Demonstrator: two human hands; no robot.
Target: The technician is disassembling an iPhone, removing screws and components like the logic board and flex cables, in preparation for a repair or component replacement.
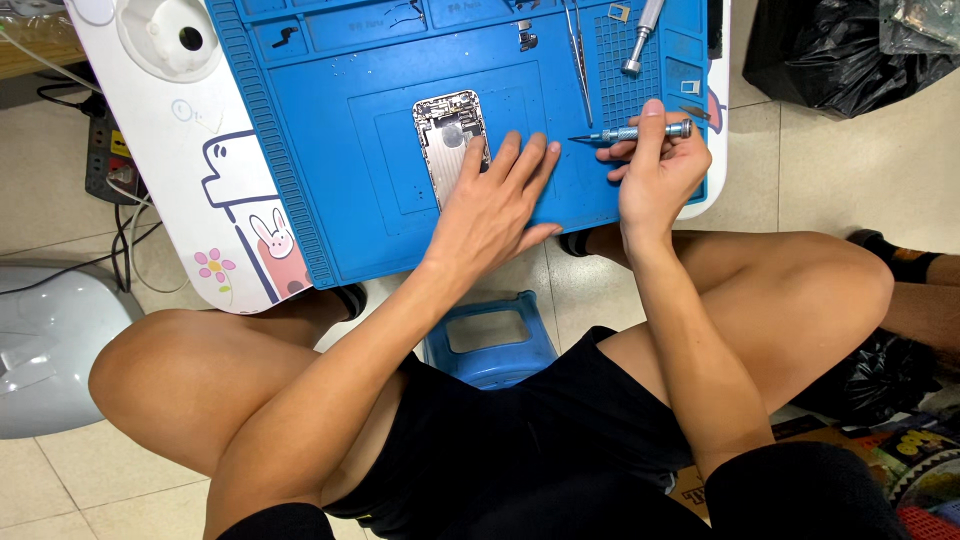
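Left hand (pixel 497 205) lies flat on the blue mat (pixel 330 180), fingers spread, fingertips touching the right edge of the opened phone shell (pixel 451 140) — gripping nothing; the shell lies face-up near the mat's middle, insides exposed; right hand (pixel 655 165) is closed around a small grey screwdriver (pixel 640 131), held level, tip pointing left, well short of the shell; tweezers (pixel 577 50) and a second silver driver (pixel 641 38) lie at the mat's upper right; mat sits on a white tabletop (pixel 190 170) with cartoon rabbit print; blue stool (pixel 490 340) between the knees; black bag (pixel 830 50) on the floor at right.
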